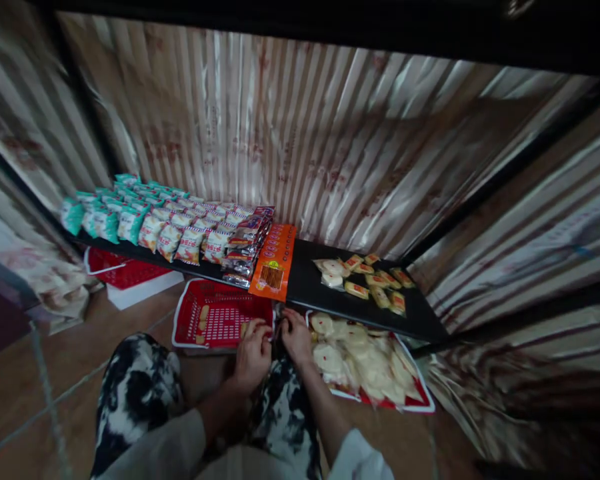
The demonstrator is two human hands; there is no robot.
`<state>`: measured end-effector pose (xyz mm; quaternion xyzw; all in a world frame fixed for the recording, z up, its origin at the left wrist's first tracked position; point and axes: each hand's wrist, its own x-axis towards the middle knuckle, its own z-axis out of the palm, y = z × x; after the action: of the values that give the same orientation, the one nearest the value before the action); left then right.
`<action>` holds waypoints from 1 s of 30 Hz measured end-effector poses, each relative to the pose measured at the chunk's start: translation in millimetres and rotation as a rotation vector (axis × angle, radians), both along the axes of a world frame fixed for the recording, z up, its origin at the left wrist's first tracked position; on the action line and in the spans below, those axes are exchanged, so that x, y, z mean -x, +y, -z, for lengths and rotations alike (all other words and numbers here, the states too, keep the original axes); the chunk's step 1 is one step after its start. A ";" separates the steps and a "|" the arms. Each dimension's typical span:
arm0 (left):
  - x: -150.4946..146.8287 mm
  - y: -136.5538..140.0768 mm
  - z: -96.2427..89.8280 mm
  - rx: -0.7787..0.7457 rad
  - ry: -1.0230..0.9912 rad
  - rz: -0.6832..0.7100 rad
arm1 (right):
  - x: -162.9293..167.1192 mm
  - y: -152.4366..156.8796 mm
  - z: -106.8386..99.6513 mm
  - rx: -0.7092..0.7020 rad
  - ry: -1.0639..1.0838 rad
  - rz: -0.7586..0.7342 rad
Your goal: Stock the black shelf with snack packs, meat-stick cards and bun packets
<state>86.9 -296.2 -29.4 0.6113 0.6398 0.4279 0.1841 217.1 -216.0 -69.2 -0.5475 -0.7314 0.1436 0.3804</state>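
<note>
My left hand (pixel 253 357) is over the right end of a red basket (pixel 195 288) with a white rim. Its fingers are curled in, and what they hold, if anything, is hidden. Close beside it my right hand (pixel 296 339) is at the gap between two baskets, fingers bent together by a small dark, shiny bit that I cannot make out. Several small tan pieces (pixel 203 319) lie at the left in the red basket. To the right of my right hand, a second red basket (pixel 424 390) is heaped with pale round wrapped cakes (pixel 355 343).
A low black shelf (pixel 310 290) carries rows of teal packets (pixel 105 223), white packets (pixel 190 243), dark packets (pixel 243 247), an orange bag (pixel 275 263) and several small yellow packets (pixel 356 289). Another red basket (pixel 130 272) is under its left end. Black posts (pixel 500 190) frame the sides.
</note>
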 end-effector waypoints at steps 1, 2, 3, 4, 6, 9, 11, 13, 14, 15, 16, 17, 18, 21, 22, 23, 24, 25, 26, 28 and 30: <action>4.7 -1.9 -4.3 -0.003 -0.007 -0.024 | 0.4 -0.9 -2.2 -0.006 -0.016 -0.013; 9.0 -3.5 -8.1 -0.005 -0.016 -0.049 | 0.4 -2.1 -3.6 -0.013 -0.028 -0.020; 12.4 -5.0 -11.2 -0.007 -0.028 -0.072 | 0.0 -3.6 -4.3 -0.020 -0.034 -0.020; 14.6 -6.5 -13.5 -0.010 -0.041 -0.087 | -0.6 -5.8 -3.9 -0.026 -0.034 -0.012; 14.9 -9.8 -15.8 -0.017 -0.065 -0.094 | -1.5 -11.8 -0.6 -0.030 -0.018 0.013; 7.1 -17.0 -13.9 -0.010 -0.079 -0.048 | -0.6 -23.3 5.0 -0.020 0.025 0.014; 0.3 -23.3 -10.3 0.006 -0.081 -0.012 | 0.3 -30.5 4.8 -0.007 0.048 -0.013; -5.1 -29.4 -6.5 0.022 -0.092 0.016 | -1.3 -35.5 1.0 -0.002 0.091 -0.026; -7.1 -31.9 -4.7 0.027 -0.101 0.023 | -3.5 -37.2 -1.3 -0.006 0.128 -0.021; -8.6 -33.9 -3.2 0.029 -0.110 0.023 | -7.0 -38.4 -3.1 -0.017 0.172 -0.007; -9.6 -35.5 -1.8 0.029 -0.116 0.018 | -11.8 -39.4 -3.9 -0.033 0.219 0.017; -10.2 -36.4 -0.5 0.025 -0.119 0.012 | -18.1 -40.3 -3.2 -0.052 0.259 0.051; -10.5 -37.0 0.9 0.021 -0.123 0.003 | -25.8 -41.5 -0.6 -0.070 0.286 0.098; -10.4 -37.6 6.7 0.016 -0.142 -0.018 | -56.8 -48.8 17.6 -0.100 0.287 0.279; -10.4 -38.0 9.4 0.014 -0.150 -0.028 | -69.0 -53.2 26.0 -0.102 0.273 0.336; -10.6 -38.8 12.5 0.011 -0.161 -0.039 | -81.6 -58.8 34.6 -0.095 0.253 0.370; -11.3 -40.2 15.9 0.006 -0.169 -0.049 | -94.2 -65.3 42.8 -0.089 0.233 0.397; -12.4 -42.3 19.3 0.001 -0.178 -0.059 | -106.6 -72.6 50.1 -0.080 0.207 0.407; -14.3 -45.0 22.8 0.000 -0.186 -0.069 | -118.5 -80.4 56.1 -0.071 0.186 0.411; -20.3 -52.4 28.9 0.011 -0.203 -0.093 | -140.1 -96.2 63.8 -0.063 0.160 0.422; -29.8 -62.2 33.6 0.037 -0.215 -0.124 | -158.4 -110.7 66.7 -0.065 0.159 0.437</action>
<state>116.7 -358.4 -63.1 0.5177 0.6609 0.4895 0.2359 375.5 -326.7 -135.9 -0.6671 -0.5676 0.0769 0.4764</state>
